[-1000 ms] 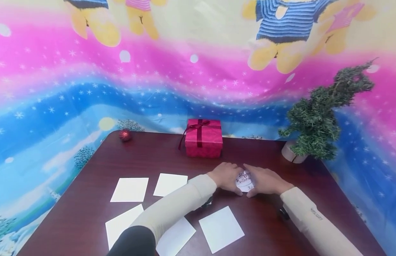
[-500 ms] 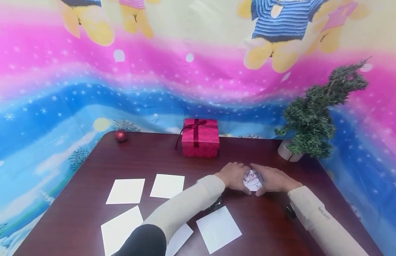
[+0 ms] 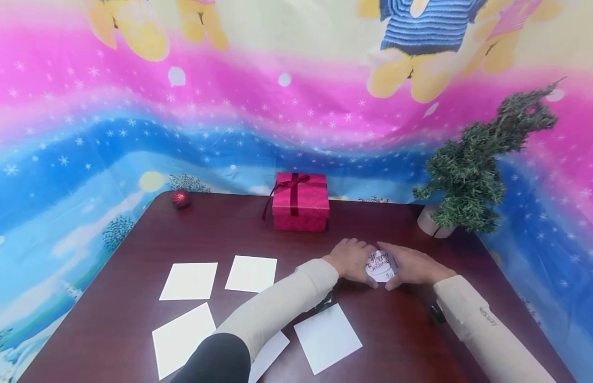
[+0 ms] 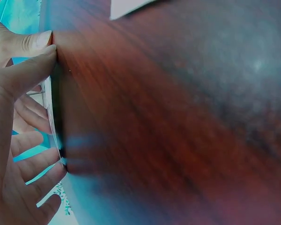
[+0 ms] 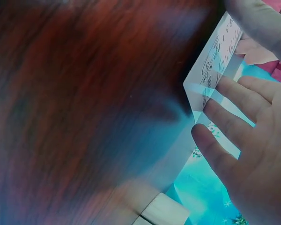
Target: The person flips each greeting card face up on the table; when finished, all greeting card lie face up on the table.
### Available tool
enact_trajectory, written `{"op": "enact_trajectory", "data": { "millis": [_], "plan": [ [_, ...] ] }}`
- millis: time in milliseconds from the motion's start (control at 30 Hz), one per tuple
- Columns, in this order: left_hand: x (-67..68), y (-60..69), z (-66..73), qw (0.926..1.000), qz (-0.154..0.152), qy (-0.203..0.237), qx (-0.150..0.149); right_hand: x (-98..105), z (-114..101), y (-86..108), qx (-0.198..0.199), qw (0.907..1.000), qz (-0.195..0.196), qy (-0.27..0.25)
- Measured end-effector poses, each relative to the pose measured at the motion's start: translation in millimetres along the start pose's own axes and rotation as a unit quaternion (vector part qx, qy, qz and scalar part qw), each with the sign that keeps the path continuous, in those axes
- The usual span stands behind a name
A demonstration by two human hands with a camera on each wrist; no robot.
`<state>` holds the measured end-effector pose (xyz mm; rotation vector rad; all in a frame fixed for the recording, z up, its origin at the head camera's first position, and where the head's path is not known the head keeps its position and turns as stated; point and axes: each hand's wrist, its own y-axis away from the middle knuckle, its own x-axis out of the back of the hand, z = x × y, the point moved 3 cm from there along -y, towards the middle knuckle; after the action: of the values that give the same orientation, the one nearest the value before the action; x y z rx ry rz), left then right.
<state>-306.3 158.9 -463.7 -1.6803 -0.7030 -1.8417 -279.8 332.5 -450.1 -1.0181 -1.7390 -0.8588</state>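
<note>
Card: small white card (image 3: 379,267) with handwriting, "Happy Birthday" in dark red; last line too small to read. Sits between the two hands, right of the desk's middle, written face toward the person. Can't tell if its lower edge touches the desk.
Left hand: left hand (image 3: 352,260) grips the card's left side, thumb on the near side, fingers behind it.
Right hand: right hand (image 3: 415,266) grips the card's right side the same way; right wrist view has its fingers spread along the back.
Thumbs: tips just beside each other at the card's near edge.
Sleeves: left sleeve (image 3: 277,298) cream with a dark upper part, right sleeve (image 3: 488,330) cream with small lettering.
White sheets: five on the desk, left of and nearer than the card. Back-left sheet (image 3: 189,281), back-right sheet (image 3: 251,273), front-left sheet (image 3: 181,338), front-middle sheet (image 3: 271,355) mostly under the left arm, front-right sheet (image 3: 328,338) set at an angle.
Gift box: red gift box (image 3: 301,207), dark ribbon bow on the lid, at the back of the desk.
Ornament: red ball (image 3: 180,198), back left corner.
Tree: green artificial tree (image 3: 469,175) in a pale pot (image 3: 434,222), back right, top bent rightward.
Desk: dark reddish wood desk (image 3: 220,226).
Backdrop: printed cloth (image 3: 258,106) in pink and blue, snowflakes and bears, behind the desk.
</note>
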Motion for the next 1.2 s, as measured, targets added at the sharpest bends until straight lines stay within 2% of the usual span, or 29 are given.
{"op": "enact_trajectory", "data": {
  "millis": [500, 700, 800, 900, 1067, 1200],
  "plan": [
    [-1.8, 4.3, -0.5, 0.9999, -0.015, 0.002, 0.0, -2, 0, 6.2, 0.001, 0.9999, 0.01, 0.011],
    [11.9, 13.2, -3.8, 0.9999, 0.002, -0.007, -0.013, 11, -25, 8.3, 0.031, 0.9981, 0.043, 0.031],
    [23.5, 25.9, -12.9, 0.9998, 0.009, -0.018, -0.002, 16, -45, 7.3, 0.047, 0.996, 0.062, 0.044],
    [31.6, 44.0, -25.5, 0.9994, 0.005, -0.027, 0.02, 15, -60, 5.4, 0.049, 0.9955, 0.064, 0.05],
    [31.4, 76.9, -43.0, 0.9981, -0.014, -0.023, 0.055, 4, -78, 6.3, 0.065, 0.9956, 0.041, 0.053],
    [28.6, 98.4, -47.1, 0.9981, -0.017, -0.012, 0.058, -7, -93, 9.7, 0.096, 0.9934, 0.028, 0.056]
  ]
}}
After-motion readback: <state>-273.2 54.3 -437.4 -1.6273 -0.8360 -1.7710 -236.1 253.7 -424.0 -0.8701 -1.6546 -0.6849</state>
